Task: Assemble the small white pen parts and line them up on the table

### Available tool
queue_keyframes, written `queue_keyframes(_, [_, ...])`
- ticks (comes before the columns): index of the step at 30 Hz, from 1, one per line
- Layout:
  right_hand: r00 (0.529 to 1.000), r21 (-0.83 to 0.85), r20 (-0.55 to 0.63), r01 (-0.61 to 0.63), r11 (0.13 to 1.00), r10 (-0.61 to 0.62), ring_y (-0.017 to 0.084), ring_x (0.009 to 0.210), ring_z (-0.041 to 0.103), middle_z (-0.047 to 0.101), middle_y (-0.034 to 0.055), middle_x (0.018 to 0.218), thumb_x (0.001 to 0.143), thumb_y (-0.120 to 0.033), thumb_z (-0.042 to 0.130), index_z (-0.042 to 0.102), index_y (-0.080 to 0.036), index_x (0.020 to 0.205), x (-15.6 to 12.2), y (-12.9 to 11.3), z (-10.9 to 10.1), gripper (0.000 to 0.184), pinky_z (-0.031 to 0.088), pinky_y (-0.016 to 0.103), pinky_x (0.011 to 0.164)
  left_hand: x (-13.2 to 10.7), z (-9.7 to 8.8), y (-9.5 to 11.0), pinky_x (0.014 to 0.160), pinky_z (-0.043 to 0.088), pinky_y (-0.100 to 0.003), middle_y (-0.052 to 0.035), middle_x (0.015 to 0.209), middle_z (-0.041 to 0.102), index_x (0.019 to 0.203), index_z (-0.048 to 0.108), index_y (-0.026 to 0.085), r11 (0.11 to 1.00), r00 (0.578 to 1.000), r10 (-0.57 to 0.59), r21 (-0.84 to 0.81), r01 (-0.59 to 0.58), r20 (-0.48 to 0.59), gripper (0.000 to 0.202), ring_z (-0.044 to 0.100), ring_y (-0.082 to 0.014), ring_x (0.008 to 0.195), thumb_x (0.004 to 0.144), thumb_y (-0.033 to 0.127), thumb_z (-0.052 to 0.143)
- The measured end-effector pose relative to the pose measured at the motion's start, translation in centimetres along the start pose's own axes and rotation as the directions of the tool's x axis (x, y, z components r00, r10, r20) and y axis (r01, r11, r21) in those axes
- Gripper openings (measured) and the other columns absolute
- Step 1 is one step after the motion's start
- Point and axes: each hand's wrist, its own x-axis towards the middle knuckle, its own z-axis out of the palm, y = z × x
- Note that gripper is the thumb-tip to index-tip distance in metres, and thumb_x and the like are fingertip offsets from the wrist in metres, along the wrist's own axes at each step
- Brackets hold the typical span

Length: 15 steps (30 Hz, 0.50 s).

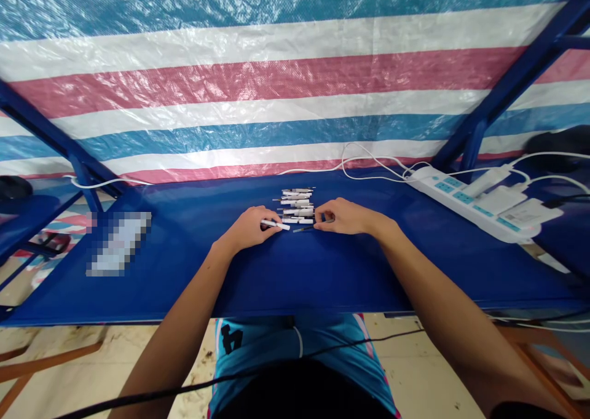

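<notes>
My left hand (258, 227) is closed around a white pen barrel (282, 226), whose end sticks out past the fingertips toward the right. Across from it, my right hand (342, 216) pinches a thin pen refill (303, 229); its slim end points left, low over the blue surface, and the fingers cover part of it. Just beyond both hands lies a stack of several white pens (297, 203), set roughly side by side, with thin dark tips showing at some ends.
The blue table (295, 271) spans the width. A pixelated flat object (120, 244) rests at left. On the right stands a white power strip (465, 201) with plugged-in chargers and white cables (369, 158). A striped plastic sheet (276, 81) hangs behind, between blue metal posts (498, 93).
</notes>
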Motion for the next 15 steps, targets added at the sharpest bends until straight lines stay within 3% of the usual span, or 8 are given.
queue_keyframes(6, [0.998,-0.034,0.003,-0.068,0.997,0.068,0.014,0.058,0.048,0.057,-0.0007,0.06,0.084,-0.034,0.061,0.067,-0.022,0.072,-0.03,-0.18,0.02,0.018,0.032,0.029,0.058,-0.11,-0.13,-0.04,0.093,0.053,-0.042,-0.0058,0.092,0.079,0.097,0.079,0.026,0.999,1.0,0.006,0.038,-0.006,-0.006,0.018,0.069,-0.0263,0.09,0.094,0.036,0.064])
queue_keyframes(15, [0.998,-0.03,-0.01,-0.068,0.997,0.068,0.015,0.059,0.05,0.057,-0.0007,0.059,0.088,-0.048,0.065,0.063,-0.022,0.069,0.12,-0.1,0.18,0.032,0.032,0.029,0.062,-0.05,-0.5,0.48,0.089,0.051,-0.04,-0.0049,0.086,0.078,0.094,0.079,0.026,0.996,0.999,0.035,0.077,-0.036,0.012,0.016,0.069,-0.0258,0.086,0.094,0.033,0.064])
